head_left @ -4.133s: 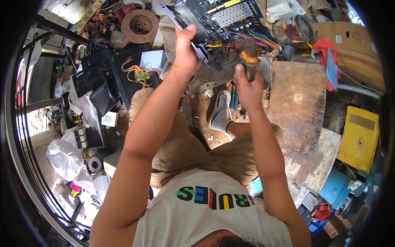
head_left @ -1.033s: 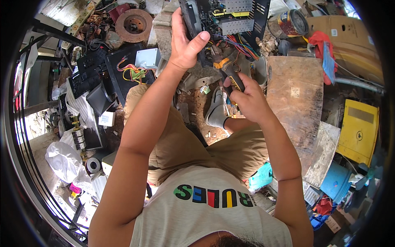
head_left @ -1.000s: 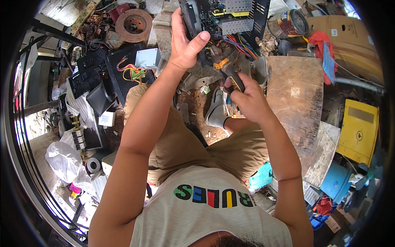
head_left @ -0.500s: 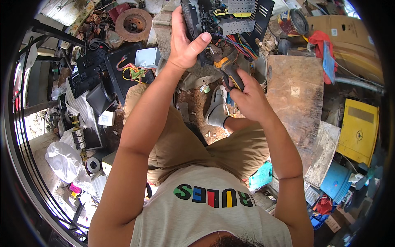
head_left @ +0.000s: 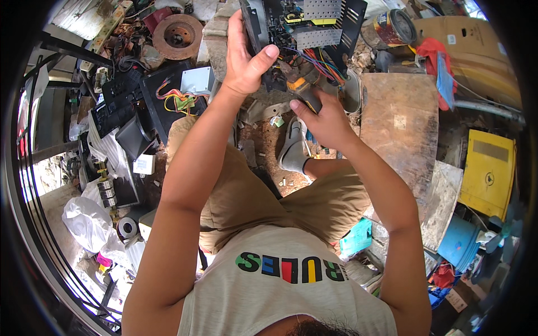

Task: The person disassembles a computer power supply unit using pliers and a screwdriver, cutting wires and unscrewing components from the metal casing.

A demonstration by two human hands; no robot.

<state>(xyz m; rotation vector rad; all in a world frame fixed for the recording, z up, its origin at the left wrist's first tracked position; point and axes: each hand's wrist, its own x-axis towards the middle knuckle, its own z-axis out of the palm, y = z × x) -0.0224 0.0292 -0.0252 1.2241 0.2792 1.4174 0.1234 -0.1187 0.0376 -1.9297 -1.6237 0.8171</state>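
one black metal electronics chassis with coloured wires (head_left: pixel 302 28) is held up above the knees, its top cut off by the frame. the left hand (head_left: pixel 244 56) clamps its grip on the chassis edge. the right hand (head_left: pixel 325 115) clenches one yellow-and-black screwdriver (head_left: pixel 302 92), tip hidden among wires.
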